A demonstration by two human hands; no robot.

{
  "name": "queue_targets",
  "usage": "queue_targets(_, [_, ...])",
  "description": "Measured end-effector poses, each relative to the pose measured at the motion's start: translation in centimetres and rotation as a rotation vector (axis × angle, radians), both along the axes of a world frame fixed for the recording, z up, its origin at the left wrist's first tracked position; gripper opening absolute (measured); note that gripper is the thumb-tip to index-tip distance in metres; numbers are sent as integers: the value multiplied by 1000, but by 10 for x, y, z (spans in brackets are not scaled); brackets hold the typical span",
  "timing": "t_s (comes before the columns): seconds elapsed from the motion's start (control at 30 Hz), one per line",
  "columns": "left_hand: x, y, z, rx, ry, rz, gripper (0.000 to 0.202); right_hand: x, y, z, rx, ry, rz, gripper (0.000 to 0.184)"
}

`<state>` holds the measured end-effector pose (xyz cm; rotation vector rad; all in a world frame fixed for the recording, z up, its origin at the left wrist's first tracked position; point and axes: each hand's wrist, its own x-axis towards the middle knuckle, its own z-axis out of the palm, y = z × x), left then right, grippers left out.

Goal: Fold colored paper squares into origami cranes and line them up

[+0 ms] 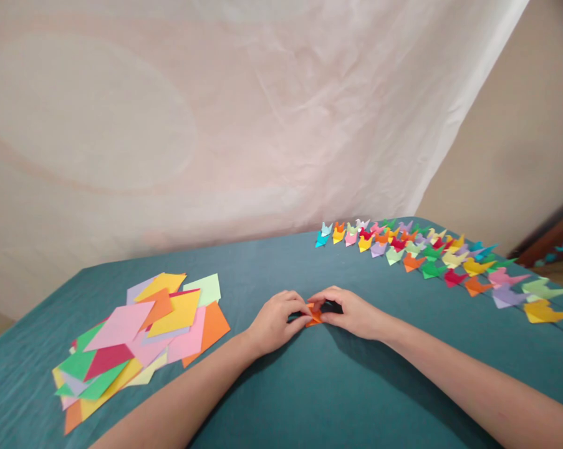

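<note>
A small piece of folded orange paper (pixel 314 315) is held between my two hands, just above or on the green-blue tablecloth. My left hand (pixel 280 321) pinches its left side between thumb and fingers. On the other side, my right hand (pixel 349 312) grips the paper with thumb and bent fingers. Fingertips cover much of the paper, so its exact folded shape cannot be made out.
Loose coloured paper squares (pixel 173 315) lie in an overlapping pile on the left. Rows of folded paper birds (pixel 414 262) in many colours stand along the right side of the table (pixel 281 265). A pale cloth (pixel 262 125) hangs behind.
</note>
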<state>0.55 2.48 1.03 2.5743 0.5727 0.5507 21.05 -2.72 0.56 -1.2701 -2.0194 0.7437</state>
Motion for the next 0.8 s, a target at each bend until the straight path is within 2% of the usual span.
queue_targets(0.27, [6,-2,-3,-100,-61,81,11,4,4,0,-11,9,67,34])
queue_targets(0.53, [9,-5,-3,-80,-60,152,14,5,4,3,-15,17,93,29])
queue_targets(0.8, [9,-6,-4,-63,-68,145,10,5,5,1,-3,35,80,33])
